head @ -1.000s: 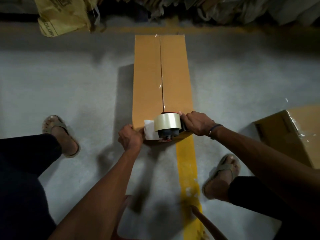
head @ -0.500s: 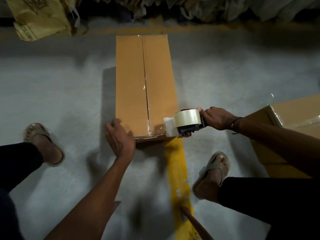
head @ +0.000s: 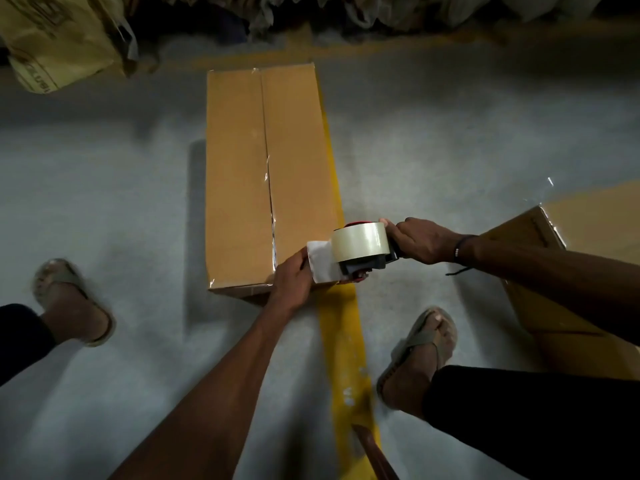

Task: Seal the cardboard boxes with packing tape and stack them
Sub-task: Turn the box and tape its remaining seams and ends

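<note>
Crouched, right hand (head: 420,241) grips tape dispenser (head: 360,249) while left hand (head: 294,275) pinches its loose tape end (head: 320,261), seemingly to start another strip on the cardboard box (head: 263,174)

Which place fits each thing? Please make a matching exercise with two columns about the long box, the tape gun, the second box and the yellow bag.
Things:
1. long box
2. tape gun
3. second box
4. yellow bag

Places:
A. top left corner
B. in the right hand
C. right edge of the view
D. middle of the floor

Pairs: 1-D, 2-B, 3-C, 4-A
</note>
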`<state>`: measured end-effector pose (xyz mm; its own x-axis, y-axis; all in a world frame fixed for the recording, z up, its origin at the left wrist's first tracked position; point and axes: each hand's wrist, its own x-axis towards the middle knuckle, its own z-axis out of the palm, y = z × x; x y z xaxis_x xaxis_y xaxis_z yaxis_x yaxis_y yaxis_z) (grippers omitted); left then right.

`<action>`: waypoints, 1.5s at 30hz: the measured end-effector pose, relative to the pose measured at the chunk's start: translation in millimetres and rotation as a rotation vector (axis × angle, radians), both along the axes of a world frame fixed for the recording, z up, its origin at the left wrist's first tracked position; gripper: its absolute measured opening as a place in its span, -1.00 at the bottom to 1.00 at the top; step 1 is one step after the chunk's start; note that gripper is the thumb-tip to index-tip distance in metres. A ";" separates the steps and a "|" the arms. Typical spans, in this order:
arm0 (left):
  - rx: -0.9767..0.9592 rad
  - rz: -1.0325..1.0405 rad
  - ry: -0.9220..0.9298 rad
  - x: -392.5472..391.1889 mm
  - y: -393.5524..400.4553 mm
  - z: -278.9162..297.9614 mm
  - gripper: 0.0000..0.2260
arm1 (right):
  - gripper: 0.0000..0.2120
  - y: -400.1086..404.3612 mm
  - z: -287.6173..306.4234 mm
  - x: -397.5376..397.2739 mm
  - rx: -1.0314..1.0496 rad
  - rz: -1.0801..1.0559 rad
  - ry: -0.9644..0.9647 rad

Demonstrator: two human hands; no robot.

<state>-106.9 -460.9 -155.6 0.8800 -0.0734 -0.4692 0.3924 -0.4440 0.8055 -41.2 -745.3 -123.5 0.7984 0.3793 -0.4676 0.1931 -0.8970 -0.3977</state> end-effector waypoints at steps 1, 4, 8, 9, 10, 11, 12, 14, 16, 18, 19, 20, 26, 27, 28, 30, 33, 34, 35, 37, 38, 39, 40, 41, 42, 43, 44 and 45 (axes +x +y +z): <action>-0.004 0.040 0.011 0.5 -1.4 -1.9 -0.68 | -0.32 -2.3 -1.7 1.3 0.006 0.004 0.003; -0.045 0.128 0.059 0.8 -5.9 -0.6 -0.53 | -0.40 -12.2 -5.8 1.0 0.018 -0.002 0.008; -0.196 0.197 0.103 5.3 -10.8 5.7 -0.38 | -0.53 -32.6 -6.2 0.5 -0.042 -0.049 0.035; -0.211 0.179 0.117 7.2 -12.1 4.1 -0.31 | -0.50 -37.3 -8.2 0.7 -0.060 -0.048 0.048; -0.196 0.155 0.138 8.9 -14.3 2.9 -0.23 | -0.43 -39.4 -10.0 1.2 -0.064 -0.043 0.060; -0.177 0.125 0.155 12.8 -16.9 0.8 -0.16 | -0.36 -37.8 -10.6 1.6 -0.059 -0.047 0.064; -0.158 0.086 0.190 18.2 -21.1 -0.5 -0.12 | -0.39 -34.5 -10.1 2.8 -0.066 -0.048 0.065; -0.185 0.045 0.335 33.6 -32.0 -1.1 -0.12 | -0.51 -22.6 -7.3 8.1 -0.064 -0.020 0.070; -0.276 0.087 0.518 49.0 -44.5 -2.5 -0.08 | -0.39 -16.2 -6.4 15.4 -0.060 -0.011 0.098; -0.292 0.108 0.577 60.4 -56.2 -0.9 0.02 | -0.21 -15.2 -9.6 21.6 -0.050 -0.034 0.141; -0.251 0.127 0.579 64.0 -62.0 1.4 0.09 | -0.17 -14.3 -11.5 23.8 -0.056 -0.022 0.154; -0.214 0.163 0.564 65.7 -66.7 4.0 0.15 | -0.13 -15.1 -13.5 25.7 -0.058 0.001 0.162; -0.181 0.238 0.521 73.2 -67.2 -15.7 0.14 | 0.15 -20.4 -22.5 27.5 -0.012 0.010 0.210; -0.196 0.233 0.510 70.6 -66.8 -8.6 0.10 | 0.09 -18.6 -19.8 27.0 -0.020 -0.002 0.204; -0.207 0.229 0.501 67.8 -67.4 -0.3 0.06 | 0.04 -17.0 -17.4 26.9 -0.028 -0.022 0.201; -0.250 0.225 0.474 63.1 -69.7 17.9 -0.01 | -0.02 -16.0 -15.1 27.5 -0.034 -0.055 0.203; -0.282 0.235 0.449 58.6 -71.5 26.6 -0.01 | -0.06 -16.5 -14.8 26.1 -0.045 -0.078 0.195; -0.263 0.241 0.446 57.5 -71.5 26.9 0.02 | -0.04 -16.7 -15.6 25.4 -0.046 -0.075 0.187; -0.244 0.251 0.438 56.1 -71.2 26.6 0.05 | -0.02 -16.4 -15.9 24.3 -0.050 -0.068 0.176; -0.226 0.254 0.416 54.1 -70.1 23.3 0.07 | -0.04 -14.4 -15.0 21.4 -0.067 -0.079 0.150; -0.215 0.251 0.406 53.3 -69.1 21.9 0.07 | -0.07 -12.4 -14.1 19.1 -0.076 -0.088 0.131; -0.204 0.248 0.396 51.8 -68.1 21.5 0.06 | -0.11 -10.7 -13.1 15.9 -0.083 -0.098 0.105; -0.189 0.241 0.385 49.5 -67.3 20.0 0.05 | -0.16 -10.4 -13.7 12.1 -0.092 -0.110 0.068; -0.173 0.235 0.372 45.6 -67.0 19.4 0.05 | -0.21 -9.9 -14.4 6.9 -0.110 -0.112 0.013; -0.152 0.225 0.361 41.3 -66.7 19.1 0.05 | -0.26 -10.4 -17.1 2.3 -0.141 -0.095 -0.049; -0.126 0.206 0.345 36.9 -67.0 19.2 0.04 | -0.31 -11.6 -18.1 -2.1 -0.176 -0.074 -0.109; -0.100 0.182 0.327 33.9 -67.1 18.1 0.04 | -0.32 -13.2 -19.1 -4.8 -0.200 -0.059 -0.149; -0.081 0.171 0.312 31.6 -68.0 16.7 0.05 | -0.29 -15.3 -20.9 -5.3 -0.212 -0.040 -0.174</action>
